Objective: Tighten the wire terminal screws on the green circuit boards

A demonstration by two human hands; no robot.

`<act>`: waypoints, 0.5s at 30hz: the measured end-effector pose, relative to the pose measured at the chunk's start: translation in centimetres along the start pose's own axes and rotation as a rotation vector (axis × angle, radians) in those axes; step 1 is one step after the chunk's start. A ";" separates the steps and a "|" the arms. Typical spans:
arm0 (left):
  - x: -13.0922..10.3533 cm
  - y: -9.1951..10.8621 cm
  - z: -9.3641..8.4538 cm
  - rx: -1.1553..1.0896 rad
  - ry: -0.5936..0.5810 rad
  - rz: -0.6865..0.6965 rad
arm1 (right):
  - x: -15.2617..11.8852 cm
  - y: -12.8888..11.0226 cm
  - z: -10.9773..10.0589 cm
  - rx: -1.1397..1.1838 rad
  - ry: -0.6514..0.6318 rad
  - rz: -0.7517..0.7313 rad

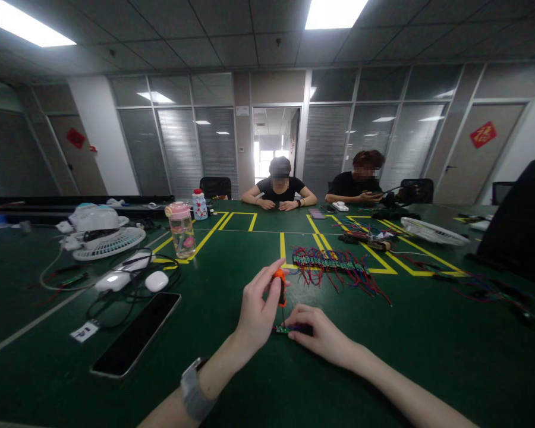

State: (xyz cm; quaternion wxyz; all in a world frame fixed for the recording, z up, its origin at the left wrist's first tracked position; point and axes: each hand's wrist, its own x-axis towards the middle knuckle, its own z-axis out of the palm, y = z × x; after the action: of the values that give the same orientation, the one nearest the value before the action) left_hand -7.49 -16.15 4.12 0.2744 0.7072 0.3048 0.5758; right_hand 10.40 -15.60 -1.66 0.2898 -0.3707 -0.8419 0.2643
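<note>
My left hand (259, 303) is closed around the orange and black handle of a screwdriver (281, 288), held upright. Its thin shaft points down and its tip meets a small green circuit board (280, 329) on the table. With thumb and fingers, my right hand (318, 336) grips the right end of that board, partly covering it. Dark blue wires show beneath the right fingers. Beyond my hands lies a row of several green circuit boards (330, 261) with red and blue wires sticking out on both sides.
On the green table (214, 356) a phone (138, 336) lies left of my left arm, beside a white earbud case (156, 281) and a power strip (125, 270). A pink-lidded bottle (181, 232) and a white fan (111, 244) stand farther left. Two people sit across the table.
</note>
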 end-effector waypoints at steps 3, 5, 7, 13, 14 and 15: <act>0.1 0.4 0.0 0.120 0.014 0.104 | 0.0 0.1 0.0 0.003 0.007 -0.007; 0.1 0.5 -0.1 0.192 0.054 0.134 | 0.0 0.1 0.1 -0.001 0.013 -0.011; 0.0 0.5 -0.2 0.209 0.078 0.115 | 0.0 0.1 0.1 -0.004 0.013 -0.011; -0.2 -0.2 -0.2 0.085 0.093 0.057 | 0.0 0.1 0.0 0.002 0.019 -0.002; -0.1 -0.2 -0.2 0.088 0.092 0.065 | 0.0 0.1 0.0 0.005 0.019 -0.004; -0.1 -0.2 -0.1 0.102 0.094 0.082 | 0.0 0.1 0.0 0.008 0.016 -0.005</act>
State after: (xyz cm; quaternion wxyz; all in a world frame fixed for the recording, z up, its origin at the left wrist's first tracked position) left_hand -7.64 -16.10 3.96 0.1996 0.7042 0.3171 0.6030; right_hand 10.48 -15.56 -1.69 0.2989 -0.3693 -0.8394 0.2640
